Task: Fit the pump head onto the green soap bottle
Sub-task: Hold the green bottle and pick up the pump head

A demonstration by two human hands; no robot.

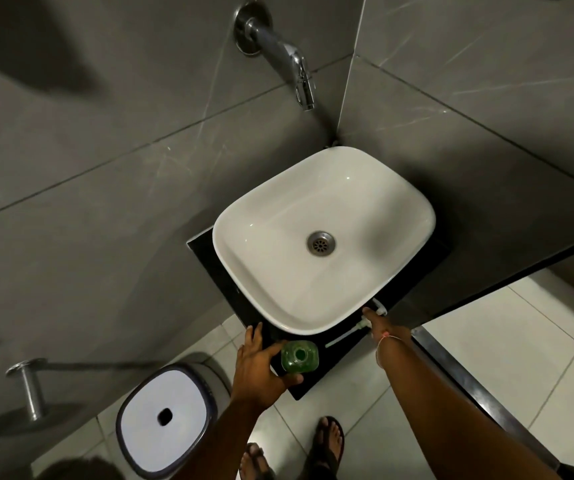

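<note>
Low centre, on the black counter (412, 289) under the white basin (268, 271): green soap bottle (299, 356), upright, neck open. Gripped by the left hand (257, 363), thumb and forefinger curled round it, other fingers straight on the counter. Right of it, pump head (364, 322) lying flat, tube toward the bottle. Touched by the right hand (376, 323); pinch or mere touch, impossible to tell.

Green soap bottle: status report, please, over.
Left hand grips green soap bottle, neck open. Right hand at pump head lying on counter, grip unclear. Nothing between them.
</note>
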